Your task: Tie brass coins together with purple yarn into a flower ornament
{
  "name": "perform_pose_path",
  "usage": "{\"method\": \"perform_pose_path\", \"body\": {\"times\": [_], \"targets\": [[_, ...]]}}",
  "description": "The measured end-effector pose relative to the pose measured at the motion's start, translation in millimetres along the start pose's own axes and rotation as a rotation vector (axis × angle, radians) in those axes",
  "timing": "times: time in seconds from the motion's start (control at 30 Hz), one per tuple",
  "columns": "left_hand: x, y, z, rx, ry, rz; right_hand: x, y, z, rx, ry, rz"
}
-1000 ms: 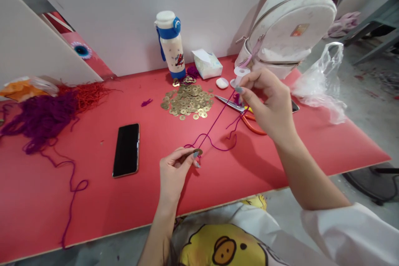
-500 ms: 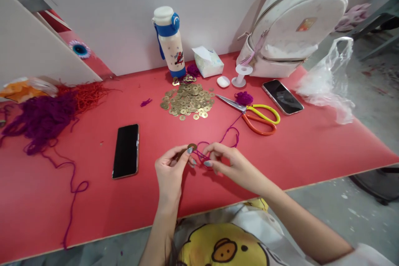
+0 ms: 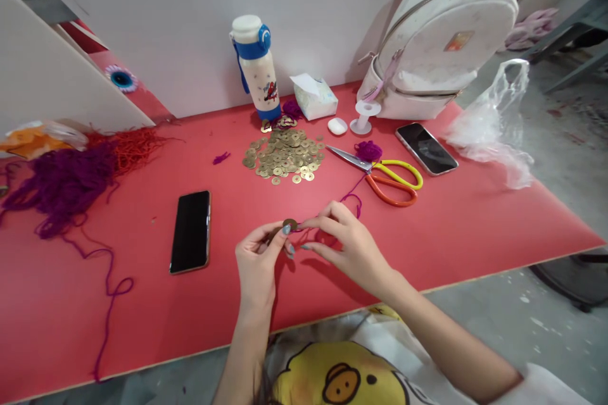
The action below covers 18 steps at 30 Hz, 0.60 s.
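Thumb and fingers of my left hand (image 3: 259,256) are pinched on a brass coin (image 3: 290,224), a round disc held just above the red table. My right hand (image 3: 349,243) is beside it on the right, thumb and forefinger apart, fingertips close to the coin. Purple yarn (image 3: 354,197) runs from near the coin, behind my right fingers, to a small purple ball (image 3: 368,151) by the scissors. Whether a strand touches the right fingertips is too fine to tell. Beyond my hands lies a heap of similar coins (image 3: 289,150), with holes in their middles.
Scissors (image 3: 394,191) with yellow and orange handles lie right of the coins. Phones (image 3: 190,232) (image 3: 426,149) lie on both sides. A bottle (image 3: 256,69), tissue pack (image 3: 316,101), white spool (image 3: 365,119) and backpack (image 3: 437,50) line the back. Tangled purple yarn (image 3: 71,180) is at left.
My right hand has shifted slightly up and left, its thumb and forefinger now wider apart. The yarn loops beside the coin look drawn in. My left hand still pinches the coin.
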<state>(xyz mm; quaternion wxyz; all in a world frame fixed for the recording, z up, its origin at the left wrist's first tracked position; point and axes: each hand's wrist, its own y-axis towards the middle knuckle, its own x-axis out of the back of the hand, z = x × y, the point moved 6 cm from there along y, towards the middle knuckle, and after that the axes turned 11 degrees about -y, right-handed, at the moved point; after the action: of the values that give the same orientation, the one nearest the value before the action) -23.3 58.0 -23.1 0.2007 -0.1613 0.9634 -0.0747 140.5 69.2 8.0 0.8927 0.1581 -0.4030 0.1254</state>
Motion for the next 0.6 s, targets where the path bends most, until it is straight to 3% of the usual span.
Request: {"method": "perform_pose_path", "body": {"times": [0.13,0.3,0.47,0.6], "targets": [[1.4,0.4,-1.9,-0.015,0.018,-0.003,-9.0,1.5,2.6,-0.001,0.213,0.073],[13.5,2.0,-8.3,-0.1,0.094,-0.057,29.5,-3.0,-16.7,0.027,0.569,0.075],[24.7,4.1,-11.5,-0.128,0.106,-0.095,108.5,-17.6,-61.5,-0.059,0.788,-0.341],[27.7,5.6,-12.0,-0.125,0.107,-0.115,147.9,-38.5,-100.6,-0.182,0.924,-0.612]]}}
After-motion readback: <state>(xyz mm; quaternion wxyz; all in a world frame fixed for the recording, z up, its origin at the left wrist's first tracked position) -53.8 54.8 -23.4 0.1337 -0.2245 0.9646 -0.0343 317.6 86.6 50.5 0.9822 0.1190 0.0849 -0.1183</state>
